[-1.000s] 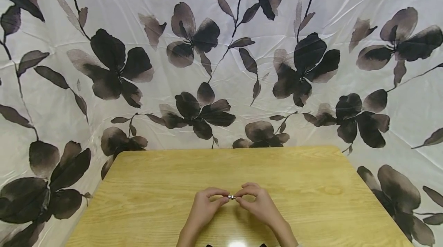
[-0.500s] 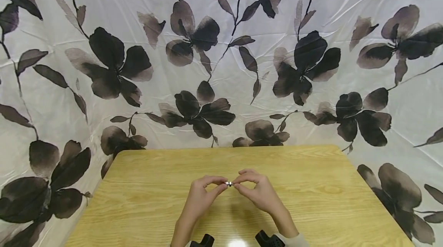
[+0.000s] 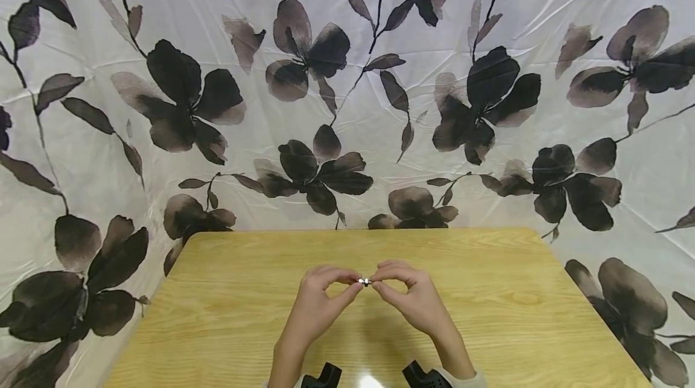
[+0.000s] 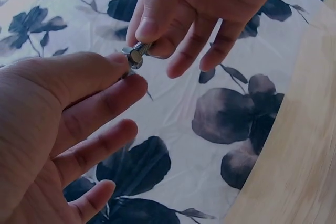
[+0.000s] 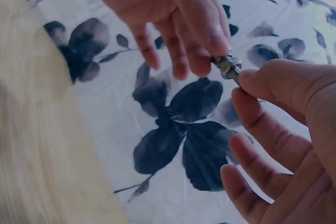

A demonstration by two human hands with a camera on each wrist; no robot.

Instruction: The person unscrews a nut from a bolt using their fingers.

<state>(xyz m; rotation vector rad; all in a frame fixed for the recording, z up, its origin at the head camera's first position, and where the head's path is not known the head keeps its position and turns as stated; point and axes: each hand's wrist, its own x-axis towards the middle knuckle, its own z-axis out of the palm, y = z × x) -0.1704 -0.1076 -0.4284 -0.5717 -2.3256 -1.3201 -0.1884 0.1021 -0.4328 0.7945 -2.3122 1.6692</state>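
A small silver bolt (image 4: 143, 48) with a hex nut (image 5: 229, 67) on its threaded shank is held up between both hands, above the table in the head view. My left hand (image 3: 316, 306) pinches one end with thumb and index fingertip. The thumb and index finger of my right hand (image 3: 417, 303) pinch the threaded end from the other side. In the wrist views the nut shows in the narrow gap between the two sets of fingertips. Both ends of the bolt are partly hidden by the fingers, and the other fingers are spread away from it.
A light wood-grain table (image 3: 228, 291) lies beneath the hands. Behind it and at both sides hangs a white cloth (image 3: 402, 116) with dark flower prints. Black wrist devices (image 3: 426, 375) sit near the cuffs at the lower edge.
Both hands have moved forward and up in the head view, still pinching the bolt together. The black wrist devices have come further into view, and the head view has shifted slightly.
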